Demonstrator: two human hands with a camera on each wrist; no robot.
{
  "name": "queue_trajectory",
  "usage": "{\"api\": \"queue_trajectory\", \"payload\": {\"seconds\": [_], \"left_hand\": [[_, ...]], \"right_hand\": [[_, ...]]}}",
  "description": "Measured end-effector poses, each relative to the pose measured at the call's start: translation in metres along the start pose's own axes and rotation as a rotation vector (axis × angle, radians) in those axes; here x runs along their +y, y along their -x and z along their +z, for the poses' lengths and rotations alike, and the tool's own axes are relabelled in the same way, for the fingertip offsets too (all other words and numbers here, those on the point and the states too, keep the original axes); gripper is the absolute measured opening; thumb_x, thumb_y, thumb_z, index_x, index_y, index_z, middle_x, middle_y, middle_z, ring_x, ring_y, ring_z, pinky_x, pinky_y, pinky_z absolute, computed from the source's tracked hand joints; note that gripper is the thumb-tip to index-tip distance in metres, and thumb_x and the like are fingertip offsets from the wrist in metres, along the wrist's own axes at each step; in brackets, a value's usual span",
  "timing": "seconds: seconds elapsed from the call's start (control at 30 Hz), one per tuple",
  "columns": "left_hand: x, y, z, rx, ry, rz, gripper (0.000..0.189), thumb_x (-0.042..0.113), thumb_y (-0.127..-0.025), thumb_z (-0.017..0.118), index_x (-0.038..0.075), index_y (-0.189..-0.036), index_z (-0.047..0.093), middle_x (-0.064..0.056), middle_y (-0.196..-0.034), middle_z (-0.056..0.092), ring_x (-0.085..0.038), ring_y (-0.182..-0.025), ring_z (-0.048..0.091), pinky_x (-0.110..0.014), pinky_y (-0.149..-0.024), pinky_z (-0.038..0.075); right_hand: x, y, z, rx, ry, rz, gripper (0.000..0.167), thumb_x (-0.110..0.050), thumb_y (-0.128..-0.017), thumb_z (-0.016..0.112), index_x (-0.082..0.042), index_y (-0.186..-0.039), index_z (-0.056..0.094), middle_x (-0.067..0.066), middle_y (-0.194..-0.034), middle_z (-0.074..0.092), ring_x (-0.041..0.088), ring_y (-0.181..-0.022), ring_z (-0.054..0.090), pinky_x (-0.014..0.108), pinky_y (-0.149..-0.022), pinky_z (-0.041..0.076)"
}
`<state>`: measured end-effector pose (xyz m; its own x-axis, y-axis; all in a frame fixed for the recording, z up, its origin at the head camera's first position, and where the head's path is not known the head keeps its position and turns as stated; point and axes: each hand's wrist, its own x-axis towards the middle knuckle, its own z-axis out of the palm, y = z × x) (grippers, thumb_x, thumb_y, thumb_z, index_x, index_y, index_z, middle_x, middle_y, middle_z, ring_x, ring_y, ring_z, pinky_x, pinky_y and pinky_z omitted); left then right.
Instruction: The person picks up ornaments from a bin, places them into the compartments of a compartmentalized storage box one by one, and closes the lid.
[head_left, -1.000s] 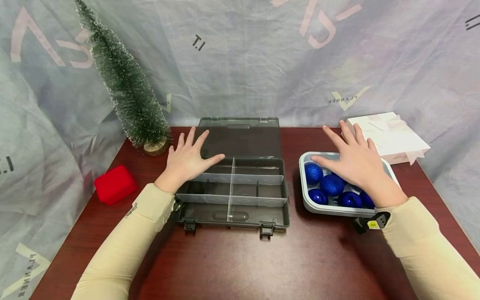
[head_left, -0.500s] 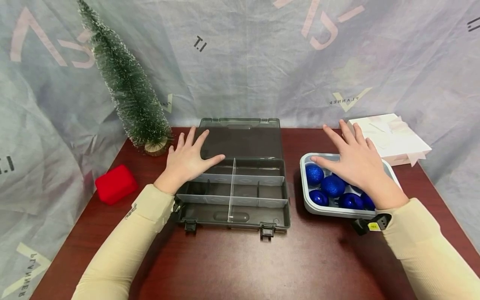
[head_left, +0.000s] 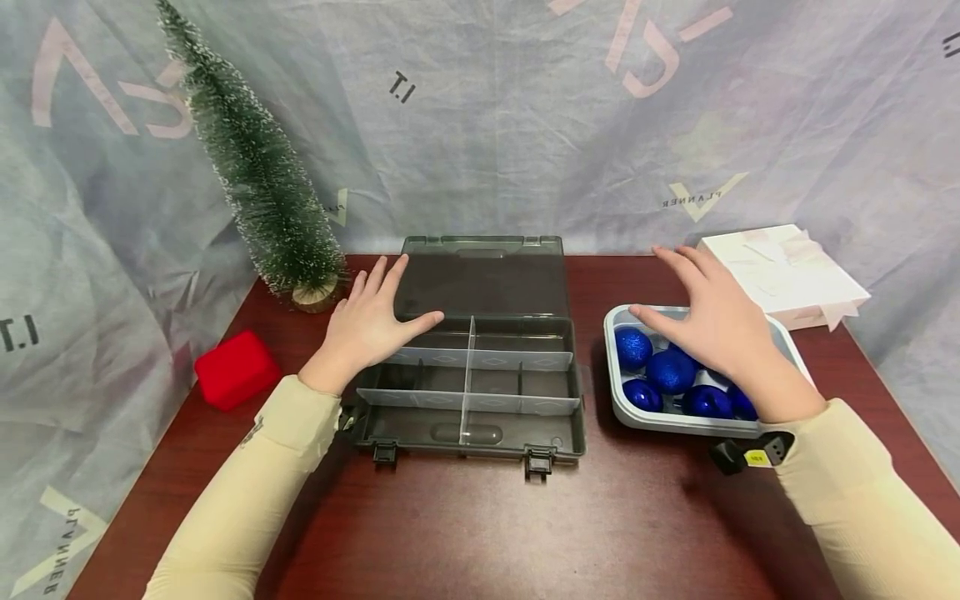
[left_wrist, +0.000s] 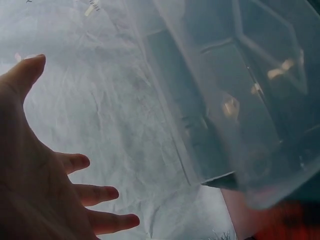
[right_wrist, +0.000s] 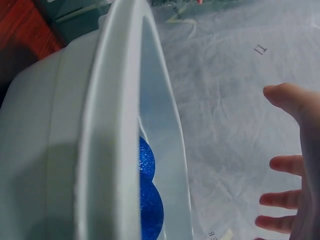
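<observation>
My left hand (head_left: 366, 329) hovers over the left side of a dark see-through divider box (head_left: 517, 429), fingers extended and thumb apart, holding nothing. The box's lid (head_left: 486, 283) lies back behind it, and pale dividers (head_left: 521, 405) split it into compartments. On the right, my right hand (head_left: 722, 325) is held above a pale plastic tub (head_left: 682, 427), also with extended fingers and nothing in its grasp. Several blue ball ornaments (head_left: 670, 372) lie in the tub, some glittery and some shiny; the hand hides part of it. In the right wrist view, fingers (right_wrist: 282, 164) stay apart from the tub wall (right_wrist: 65, 125).
A frosted miniature Christmas tree (head_left: 262, 175) on a wooden base stands at the back left. A red box-like object (head_left: 236, 368) lies near the table's left edge. At the back right sits a white box (head_left: 780, 271) with a ribbon. A printed cloth (head_left: 495, 125) hangs behind the table.
Both hands have turned slightly and their fingers are less widely spread. The left hand has shifted a little left. The box, tub and ornaments stay in place.
</observation>
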<state>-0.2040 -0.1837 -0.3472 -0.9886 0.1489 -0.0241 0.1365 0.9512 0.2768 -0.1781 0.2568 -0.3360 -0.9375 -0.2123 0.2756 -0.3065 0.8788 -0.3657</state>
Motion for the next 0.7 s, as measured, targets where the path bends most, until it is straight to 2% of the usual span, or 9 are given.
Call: {"api": "queue_trajectory", "payload": {"seconds": [0.07, 0.2, 0.4, 0.5, 0.57, 0.63, 0.7], "left_hand": [[-0.002, 0.003, -0.002, 0.004, 0.029, 0.004, 0.110, 0.089, -0.082, 0.045, 0.029, -0.166, 0.007, -0.012, -0.170, 0.005, -0.045, -0.152, 0.011, -0.071, -0.107, 0.028], [-0.008, 0.008, -0.005, 0.000, 0.094, -0.006, 0.106, 0.082, -0.086, 0.052, 0.023, -0.166, 0.014, -0.016, -0.169, 0.010, -0.047, -0.150, 0.017, -0.069, -0.107, 0.029], [-0.028, 0.015, -0.005, 0.003, 0.198, -0.002, 0.099, 0.066, -0.091, 0.062, 0.011, -0.164, 0.022, -0.022, -0.164, 0.022, -0.048, -0.146, 0.024, -0.065, -0.112, 0.026], [-0.041, 0.019, -0.002, 0.040, 0.296, -0.018, 0.090, 0.053, -0.093, 0.068, 0.008, -0.160, 0.030, -0.022, -0.160, 0.030, -0.045, -0.142, 0.035, -0.061, -0.109, 0.033], [-0.049, 0.021, 0.001, 0.056, 0.390, -0.041, 0.082, 0.045, -0.094, 0.070, 0.007, -0.158, 0.035, -0.021, -0.157, 0.035, -0.043, -0.138, 0.040, -0.059, -0.105, 0.038], [-0.055, 0.025, 0.004, 0.053, 0.487, -0.062, 0.078, 0.039, -0.095, 0.071, 0.008, -0.157, 0.037, -0.021, -0.156, 0.037, -0.042, -0.135, 0.042, -0.059, -0.102, 0.041], [-0.061, 0.027, 0.008, 0.024, 0.583, -0.075, 0.076, 0.034, -0.096, 0.071, 0.009, -0.158, 0.036, -0.021, -0.156, 0.036, -0.042, -0.137, 0.040, -0.059, -0.102, 0.041]], "right_hand": [[-0.001, 0.001, -0.002, -0.002, -0.047, -0.010, 0.082, -0.050, -0.089, 0.074, -0.012, -0.155, 0.043, 0.022, -0.153, 0.042, 0.048, -0.143, 0.031, 0.067, -0.107, 0.029], [-0.002, 0.003, -0.004, -0.056, -0.158, -0.009, 0.073, -0.043, -0.095, 0.071, -0.009, -0.154, 0.044, 0.023, -0.149, 0.047, 0.049, -0.140, 0.036, 0.067, -0.107, 0.029], [-0.002, 0.013, -0.002, -0.139, -0.352, 0.025, 0.056, -0.030, -0.099, 0.070, -0.014, -0.149, 0.050, 0.013, -0.141, 0.056, 0.035, -0.129, 0.053, 0.055, -0.102, 0.041], [-0.001, 0.016, -0.001, -0.168, -0.390, 0.038, 0.046, -0.027, -0.099, 0.070, -0.015, -0.141, 0.056, 0.007, -0.137, 0.060, 0.028, -0.124, 0.057, 0.037, -0.099, 0.047], [0.000, 0.019, 0.000, -0.181, -0.394, 0.037, 0.041, -0.026, -0.099, 0.070, -0.013, -0.136, 0.059, 0.008, -0.133, 0.062, 0.027, -0.122, 0.060, 0.028, -0.095, 0.048], [0.001, 0.021, 0.002, -0.200, -0.404, 0.026, 0.039, -0.025, -0.098, 0.071, -0.010, -0.132, 0.061, 0.012, -0.130, 0.064, 0.030, -0.120, 0.061, 0.030, -0.095, 0.049], [0.003, 0.023, 0.005, -0.213, -0.387, 0.010, 0.039, -0.024, -0.097, 0.073, -0.009, -0.131, 0.062, 0.015, -0.128, 0.065, 0.034, -0.119, 0.062, 0.039, -0.096, 0.050]]}}
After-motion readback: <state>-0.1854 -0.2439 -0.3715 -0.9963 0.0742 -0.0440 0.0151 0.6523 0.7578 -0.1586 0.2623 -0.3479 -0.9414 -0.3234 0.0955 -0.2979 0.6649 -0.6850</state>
